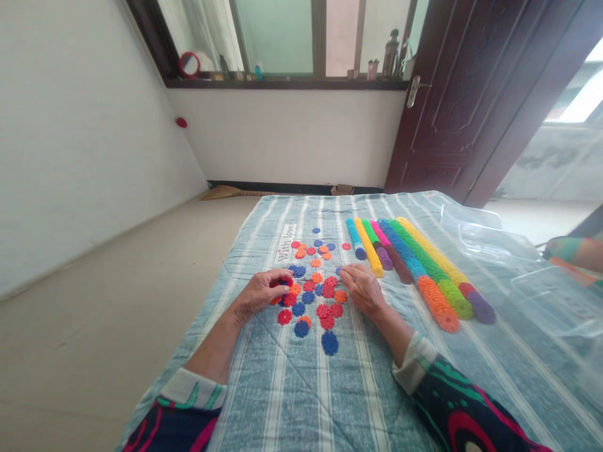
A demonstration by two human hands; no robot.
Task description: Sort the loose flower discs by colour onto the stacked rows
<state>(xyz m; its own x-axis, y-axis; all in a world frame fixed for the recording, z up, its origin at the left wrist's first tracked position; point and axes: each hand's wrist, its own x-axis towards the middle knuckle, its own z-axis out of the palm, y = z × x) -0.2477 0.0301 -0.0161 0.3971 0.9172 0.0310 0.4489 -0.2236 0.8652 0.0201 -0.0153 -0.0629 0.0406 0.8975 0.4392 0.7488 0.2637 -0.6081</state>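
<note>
Loose notched plastic discs lie scattered on the striped cloth: red discs [323,311], blue discs [330,343] and orange discs [316,277]. On the left of the scatter, my left hand [261,292] is closed, thumb and fingers around red discs [285,282]; how many is hidden. Across from it, my right hand [363,287] has its fingers bent together, pinching a small blue disc [339,270] at the fingertips. The two hands are apart, with discs between them.
Rows of stacked discs in several colours, among them a yellow stack [370,248] and an orange-ended stack [438,301], lie right of my right hand. Farther right are clear plastic containers [499,242]. A brown door [443,94] stands beyond the cloth-covered surface [226,351].
</note>
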